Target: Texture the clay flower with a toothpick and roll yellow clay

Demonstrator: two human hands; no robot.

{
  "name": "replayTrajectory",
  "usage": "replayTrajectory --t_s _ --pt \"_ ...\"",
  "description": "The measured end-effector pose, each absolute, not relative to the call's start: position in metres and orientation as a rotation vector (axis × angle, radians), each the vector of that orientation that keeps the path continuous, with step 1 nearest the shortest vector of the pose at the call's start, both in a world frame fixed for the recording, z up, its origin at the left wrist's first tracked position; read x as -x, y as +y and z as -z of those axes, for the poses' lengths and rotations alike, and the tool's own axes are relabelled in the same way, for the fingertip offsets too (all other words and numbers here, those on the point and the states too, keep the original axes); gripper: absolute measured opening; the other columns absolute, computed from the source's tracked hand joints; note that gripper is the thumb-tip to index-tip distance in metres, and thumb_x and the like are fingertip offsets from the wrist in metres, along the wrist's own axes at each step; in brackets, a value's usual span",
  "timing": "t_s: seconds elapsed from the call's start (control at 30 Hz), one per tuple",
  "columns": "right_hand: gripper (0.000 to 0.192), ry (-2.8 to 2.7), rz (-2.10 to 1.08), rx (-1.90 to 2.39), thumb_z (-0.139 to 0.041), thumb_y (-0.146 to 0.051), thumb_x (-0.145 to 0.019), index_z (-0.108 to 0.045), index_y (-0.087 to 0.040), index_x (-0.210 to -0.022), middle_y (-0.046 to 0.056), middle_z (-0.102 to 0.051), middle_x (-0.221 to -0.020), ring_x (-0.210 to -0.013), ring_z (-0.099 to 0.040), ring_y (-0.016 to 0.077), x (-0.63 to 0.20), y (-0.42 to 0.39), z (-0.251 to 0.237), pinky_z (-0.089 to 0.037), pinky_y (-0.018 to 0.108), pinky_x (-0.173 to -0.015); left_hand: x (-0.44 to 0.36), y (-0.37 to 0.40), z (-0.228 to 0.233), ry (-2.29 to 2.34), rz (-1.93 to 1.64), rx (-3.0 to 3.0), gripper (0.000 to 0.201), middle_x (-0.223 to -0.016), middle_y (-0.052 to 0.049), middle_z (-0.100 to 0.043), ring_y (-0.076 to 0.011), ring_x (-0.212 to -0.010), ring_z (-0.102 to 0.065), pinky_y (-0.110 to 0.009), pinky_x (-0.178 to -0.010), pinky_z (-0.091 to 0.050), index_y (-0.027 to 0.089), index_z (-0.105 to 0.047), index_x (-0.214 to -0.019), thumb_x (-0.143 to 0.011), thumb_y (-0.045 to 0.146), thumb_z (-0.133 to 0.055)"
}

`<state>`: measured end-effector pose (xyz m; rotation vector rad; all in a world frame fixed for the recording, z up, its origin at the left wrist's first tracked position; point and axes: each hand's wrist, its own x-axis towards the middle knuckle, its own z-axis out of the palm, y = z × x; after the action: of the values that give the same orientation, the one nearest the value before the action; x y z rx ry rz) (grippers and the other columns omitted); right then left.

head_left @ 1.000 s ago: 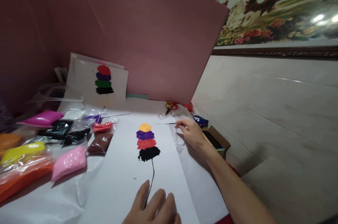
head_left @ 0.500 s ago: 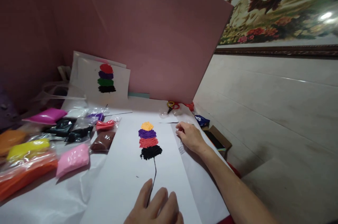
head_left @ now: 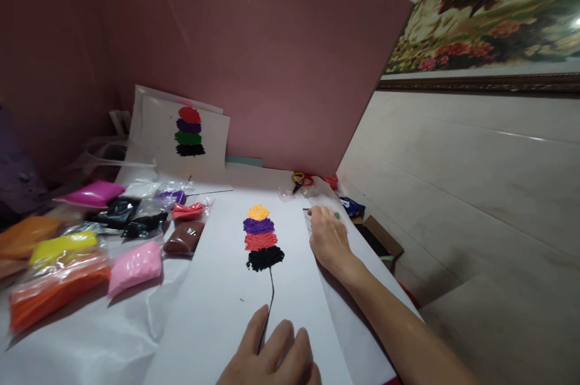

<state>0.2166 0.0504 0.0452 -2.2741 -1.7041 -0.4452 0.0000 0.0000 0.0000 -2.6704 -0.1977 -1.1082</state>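
A white paper sheet (head_left: 217, 300) lies in front of me. On it is a stack of textured clay bands in yellow, purple, coral and black (head_left: 265, 258), with a thin black stem (head_left: 272, 288) below. My left hand (head_left: 276, 355) rests on the lower part of the sheet, fingers apart, the index finger beside the stem. At the sheet's upper right edge, my right hand (head_left: 328, 237) is closed, its fingers curled under and partly hidden. A short dark line (head_left: 306, 210) shows at its fingertips, and a small green spot (head_left: 336, 215) at its knuckles.
Several bags of coloured clay, including pink (head_left: 136, 267), brown (head_left: 185, 237) and orange (head_left: 58, 288), lie at the left. A second picture (head_left: 212, 143) leans against the pink panel (head_left: 272, 71). Scissors (head_left: 299, 181) lie at the back; a cardboard box (head_left: 385, 237) stands right.
My right hand has turned and curled its fingers further under, moving slightly right. Less of the dark line beside it shows. My left hand stays on the sheet. The view has shifted a little.
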Motion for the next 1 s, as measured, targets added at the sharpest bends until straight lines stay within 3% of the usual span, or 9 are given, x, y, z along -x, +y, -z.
replayTrajectory --t_s 0.1,0.17,0.33,0.43,0.53,0.63,0.8,1.0 --pt "0.035 -1.611 0.518 2.18 -0.035 0.006 -0.081 -0.061 -0.014 -0.094 0.017 -0.066 -0.098 -0.09 -0.058 0.0278 -0.217 0.05 -0.05 -0.04 0.036 -0.073 -0.002 -0.001 0.001 -0.216 1.143 2.656 0.028 -0.088 0.001 -0.065 -0.018 -0.077 -0.056 -0.039 -0.088 -0.045 0.021 -0.06 -0.085 -0.097 0.008 -0.038" --pt "0.026 -1.544 0.393 1.999 -0.039 -0.001 -0.086 -0.06 -0.017 -0.091 0.014 -0.066 -0.095 -0.088 -0.06 0.0261 -0.217 0.05 -0.052 -0.042 0.036 -0.075 -0.002 -0.001 0.001 -0.225 1.157 2.642 0.027 -0.088 0.001 -0.065 -0.0178 -0.078 -0.056 -0.038 -0.089 -0.044 0.02 -0.06 -0.085 -0.098 0.009 -0.038" --pt "0.003 -1.462 -0.407 1.439 -0.055 -0.023 -0.084 -0.057 -0.021 -0.082 0.003 -0.065 -0.078 -0.072 -0.061 0.0183 -0.202 0.047 -0.053 -0.047 0.031 -0.067 0.0 -0.001 -0.002 -0.233 1.088 2.692 0.02 -0.088 0.001 -0.063 -0.0172 -0.078 -0.055 -0.038 -0.091 -0.043 0.021 -0.056 -0.083 -0.096 0.012 -0.044" --pt "0.006 -1.399 -0.731 1.299 -0.063 -0.022 -0.076 -0.058 -0.021 -0.075 -0.001 -0.063 -0.07 -0.065 -0.058 0.0142 -0.187 0.043 -0.053 -0.047 0.027 -0.062 0.001 0.0 -0.003 -0.213 1.053 2.709 0.018 -0.088 0.002 -0.063 -0.0173 -0.077 -0.055 -0.038 -0.09 -0.043 0.021 -0.057 -0.085 -0.096 0.013 -0.046" --pt "0.005 -1.371 -0.926 1.295 -0.065 -0.022 -0.074 -0.06 -0.02 -0.074 -0.002 -0.064 -0.066 -0.054 -0.053 0.0108 -0.178 0.04 -0.051 -0.042 0.022 -0.047 0.002 0.0 -0.004 -0.203 1.038 2.701 0.018 -0.09 0.002 -0.064 -0.0179 -0.077 -0.054 -0.038 -0.089 -0.043 0.021 -0.058 -0.086 -0.096 0.013 -0.045" --pt "0.004 -1.366 -0.978 1.347 -0.064 -0.022 -0.074 -0.06 -0.02 -0.073 -0.002 -0.064 -0.064 -0.046 -0.047 0.0086 -0.176 0.039 -0.05 -0.034 0.018 -0.036 0.002 -0.001 -0.003 -0.199 1.036 2.677 0.015 -0.09 0.001 -0.065 -0.0184 -0.077 -0.054 -0.039 -0.09 -0.042 0.021 -0.057 -0.086 -0.096 0.014 -0.047" --pt "0.003 -1.377 -0.996 1.359 -0.063 -0.019 -0.073 -0.061 -0.019 -0.071 -0.002 -0.065 -0.063 -0.046 -0.048 0.0074 -0.178 0.038 -0.05 -0.033 0.017 -0.038 0.002 -0.001 -0.005 -0.183 1.051 2.657 0.017 -0.089 0.001 -0.066 -0.0199 -0.076 -0.054 -0.041 -0.089 -0.041 0.022 -0.057 -0.087 -0.096 0.014 -0.046" --pt "0.004 -1.325 -0.954 1.22 -0.066 -0.022 -0.073 -0.063 -0.018 -0.074 -0.001 -0.066 -0.069 -0.062 -0.06 0.0127 -0.176 0.042 -0.045 -0.051 0.028 -0.06 0.002 0.0 -0.006 -0.208 1.037 2.679 0.02 -0.089 0.002 -0.066 -0.0197 -0.077 -0.054 -0.041 -0.09 -0.04 0.022 -0.058 -0.085 -0.095 0.011 -0.044"
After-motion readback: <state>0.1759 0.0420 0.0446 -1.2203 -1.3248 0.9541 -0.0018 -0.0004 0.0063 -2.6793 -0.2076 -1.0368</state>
